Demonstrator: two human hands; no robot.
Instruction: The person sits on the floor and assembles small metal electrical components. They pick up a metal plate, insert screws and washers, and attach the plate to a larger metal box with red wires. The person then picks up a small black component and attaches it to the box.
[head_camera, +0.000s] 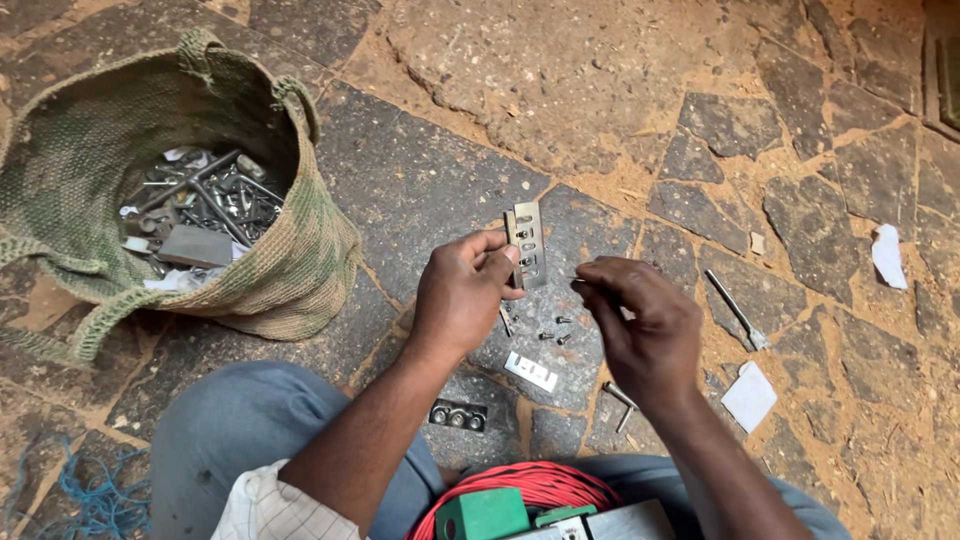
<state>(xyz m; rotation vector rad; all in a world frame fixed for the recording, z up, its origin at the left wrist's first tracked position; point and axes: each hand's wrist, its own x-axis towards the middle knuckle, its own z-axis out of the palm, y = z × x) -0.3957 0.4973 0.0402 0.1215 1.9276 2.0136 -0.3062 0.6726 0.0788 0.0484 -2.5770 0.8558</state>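
My left hand (462, 293) grips a small flat metal plate (526, 240) with several holes, held upright over the stone floor. My right hand (640, 318) is just right of it, fingers pinched on a tiny screw (580, 279) whose tip points at the plate. Below the hands a few loose screws (555, 329) lie on the paving, with a small white plate (530, 371) and a dark metal piece (457, 415) nearer to me.
A woven bag (290, 270) full of metal tools and bolts stands at the left. A long metal tool (735, 308), a bolt (620, 397), white paper scraps (750, 396) lie at the right. Red wire coil (530, 483) and a green box (483, 514) rest by my knees.
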